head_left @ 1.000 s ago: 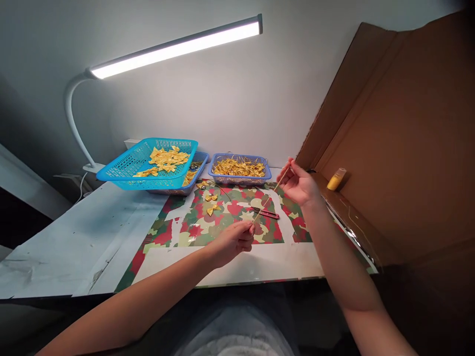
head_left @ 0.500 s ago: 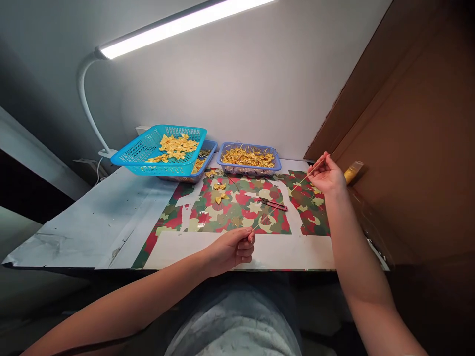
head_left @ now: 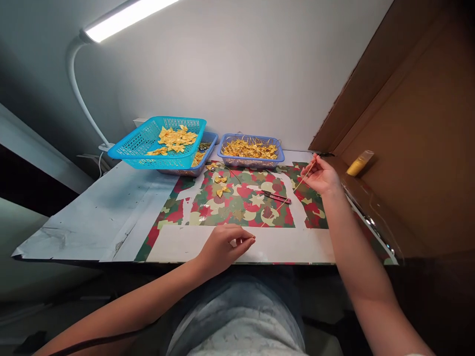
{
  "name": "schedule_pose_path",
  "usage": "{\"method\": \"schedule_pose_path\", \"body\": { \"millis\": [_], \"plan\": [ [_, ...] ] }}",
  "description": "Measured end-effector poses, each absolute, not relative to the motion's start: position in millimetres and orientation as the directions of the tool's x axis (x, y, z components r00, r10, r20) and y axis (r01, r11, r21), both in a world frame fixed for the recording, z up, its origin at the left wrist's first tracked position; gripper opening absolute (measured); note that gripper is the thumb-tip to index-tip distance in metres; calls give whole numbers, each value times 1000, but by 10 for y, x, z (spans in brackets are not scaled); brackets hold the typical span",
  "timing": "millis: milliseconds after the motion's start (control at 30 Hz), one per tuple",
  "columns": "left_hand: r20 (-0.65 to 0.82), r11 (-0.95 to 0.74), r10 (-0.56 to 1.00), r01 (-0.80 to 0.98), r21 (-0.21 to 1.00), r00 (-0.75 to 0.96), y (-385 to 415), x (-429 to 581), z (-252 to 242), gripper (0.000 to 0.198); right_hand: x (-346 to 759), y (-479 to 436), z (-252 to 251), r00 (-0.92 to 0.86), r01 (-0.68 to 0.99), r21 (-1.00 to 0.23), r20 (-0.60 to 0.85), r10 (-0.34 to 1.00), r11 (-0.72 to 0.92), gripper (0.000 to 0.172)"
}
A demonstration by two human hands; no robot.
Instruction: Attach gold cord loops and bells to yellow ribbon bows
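My right hand pinches one end of a thin gold cord, which slants down to the left over the patterned sheet. Near the front edge, my left hand has thumb and forefinger pressed together close to the cord's lower end; what is between the fingertips is too small to tell. Beneath the cord lie small red-handled snips. Gold bows rest on the sheet left of the snips. A blue-purple basket behind them holds many gold cord pieces.
At the back left, a bright blue basket of yellow bows sits on another basket. A lamp stands at the left. A yellow-filled tube is at the right, beside a brown cardboard panel.
My left hand has turned, palm more downward, and its fingertips now sit apart from the visible cord end. My right hand still pinches the cord. The whole view has shifted slightly.
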State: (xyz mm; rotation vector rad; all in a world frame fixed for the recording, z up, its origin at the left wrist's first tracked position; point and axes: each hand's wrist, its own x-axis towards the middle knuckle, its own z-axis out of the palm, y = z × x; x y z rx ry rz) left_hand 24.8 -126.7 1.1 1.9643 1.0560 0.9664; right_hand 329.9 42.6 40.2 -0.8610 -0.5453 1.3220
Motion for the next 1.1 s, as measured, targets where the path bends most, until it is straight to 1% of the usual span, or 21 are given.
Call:
{"method": "schedule_pose_path", "body": {
  "millis": [167,367,467,533,567,633,667,700,767,833,900,967,1100],
  "plan": [
    [319,-506,853,505,699,413,-1262,226,-110,17,3272,437,311,199,-602,-799,-159,967,-8,6],
    [383,-563,826,570,599,413,-1271,217,-186,20,3257,430,262,215,-570,-820,-206,955,-49,9],
    [452,-679,734,525,513,508,-1296,199,-132,18,3191,418,238,215,-516,-854,-210,954,-72,9],
    [458,-786,609,412,461,648,-1315,195,-59,17,3109,409,221,206,-477,-876,-198,958,-78,9],
    [430,-827,532,337,450,730,-1323,203,-17,18,3059,403,214,198,-457,-886,-187,962,-78,9],
    [321,-854,384,200,481,866,-1331,242,63,21,2953,391,200,176,-419,-905,-161,971,-75,11],
    [265,-838,340,163,521,903,-1330,273,93,21,2901,384,193,164,-400,-914,-148,975,-71,12],
    [224,-813,327,152,563,918,-1323,306,113,21,2853,376,186,152,-382,-922,-134,979,-67,13],
    [212,-750,377,163,641,902,-1298,370,115,21,2775,363,168,135,-347,-936,-113,984,-60,14],
    [249,-675,472,165,719,846,-1264,407,75,21,2721,353,145,126,-308,-950,-99,987,-56,14],
    [276,-594,564,151,790,778,-1235,410,15,16,2681,346,119,115,-259,-964,-87,990,-54,14],
    [274,-526,632,142,839,725,-1220,391,-39,12,2643,338,93,93,-202,-978,-70,993,-50,14],
    [229,-422,701,134,896,676,-1225,360,-75,12,2529,288,44,16,-67,-998,-13,1000,-12,17]
  ]
}}
